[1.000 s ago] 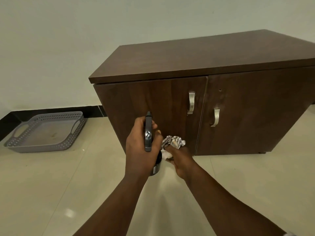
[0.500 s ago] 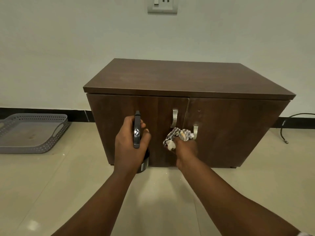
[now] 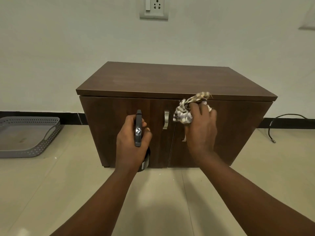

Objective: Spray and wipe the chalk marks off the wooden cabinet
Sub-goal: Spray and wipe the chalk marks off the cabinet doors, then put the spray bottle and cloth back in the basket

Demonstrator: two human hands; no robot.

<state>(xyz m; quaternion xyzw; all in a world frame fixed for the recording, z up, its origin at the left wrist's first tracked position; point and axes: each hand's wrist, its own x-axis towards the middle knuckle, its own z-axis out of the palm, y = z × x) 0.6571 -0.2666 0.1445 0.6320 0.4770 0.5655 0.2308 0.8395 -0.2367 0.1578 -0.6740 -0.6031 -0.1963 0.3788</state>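
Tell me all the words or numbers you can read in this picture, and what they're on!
None can be read.
The spray bottle in the left hand has a pale label low down, too blurred to read.
The cabinet, cloth and wall socket show no writing.

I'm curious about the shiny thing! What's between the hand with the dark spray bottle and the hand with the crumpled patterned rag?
In the head view, a silver metal door handle on the brown wooden cabinet sits between the left hand and right hand.
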